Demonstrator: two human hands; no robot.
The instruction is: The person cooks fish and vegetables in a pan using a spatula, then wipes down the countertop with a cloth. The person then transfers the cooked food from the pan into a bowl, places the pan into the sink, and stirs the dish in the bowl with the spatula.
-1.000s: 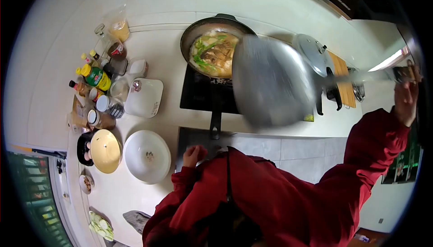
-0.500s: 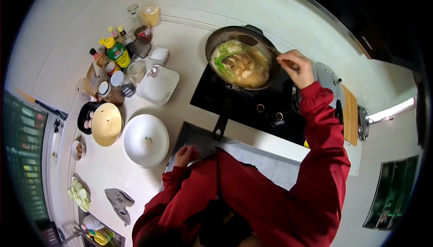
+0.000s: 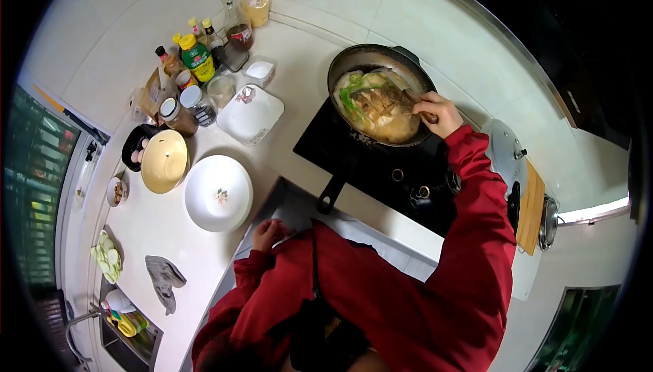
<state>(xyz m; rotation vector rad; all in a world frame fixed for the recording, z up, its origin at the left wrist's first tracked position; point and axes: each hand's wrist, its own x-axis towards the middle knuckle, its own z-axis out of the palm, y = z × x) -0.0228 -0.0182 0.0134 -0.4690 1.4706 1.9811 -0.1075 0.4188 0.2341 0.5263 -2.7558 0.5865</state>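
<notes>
Brown utensil handle (image 3: 430, 117), gripped in the right hand (image 3: 445, 113), slants over the pan (image 3: 384, 57).

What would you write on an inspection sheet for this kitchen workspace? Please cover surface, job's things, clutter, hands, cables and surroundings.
Surface: white counter, grey cloth lying on it.
Job's things: pan of food on black stove.
Clutter: bottles and jars grouped; yellow bowl beside white bowl.
Grips: right hand holds a brown handle at the pan's rim; left hand curled, no held thing visible.
Cables: nothing seen.
Surroundings: silver lid and wooden board beside the stove.
</notes>
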